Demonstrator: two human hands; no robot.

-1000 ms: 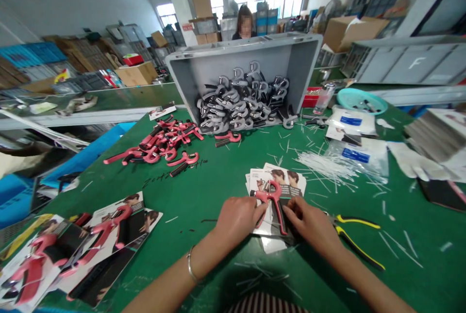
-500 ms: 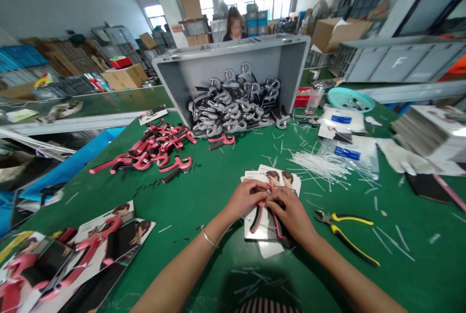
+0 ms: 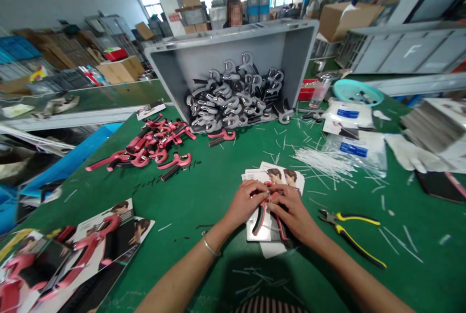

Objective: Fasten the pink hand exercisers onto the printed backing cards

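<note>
A pink hand grip strengthener (image 3: 259,220) with black-padded handles lies on a small stack of printed cards (image 3: 267,250), its handles spread towards me. My left hand (image 3: 246,201) is closed on the upper left of it, fingertips near the spring. From the other side my right hand (image 3: 291,208) pinches at the same spot, its fingertips almost meeting the left ones. A thin pale strip, perhaps a cable tie, shows across the card between the handles. Whatever the fingertips pinch at the spring is hidden. Diagonal cutters (image 3: 340,229) with yellow-and-black handles lie open to the right.
Beyond the hands a tipped grey crate (image 3: 233,36) holds many grey grip strengtheners. Pink ones (image 3: 156,140) are heaped left of it. Carded pink ones (image 3: 91,250) lie front left. White cable ties (image 3: 324,160) are piled at right, near plastic bags (image 3: 358,150). Someone sits behind the crate.
The camera view has shifted slightly. My right hand's fingers have moved a little closer over the spring, while my left hand keeps nearly the same hold.
</note>
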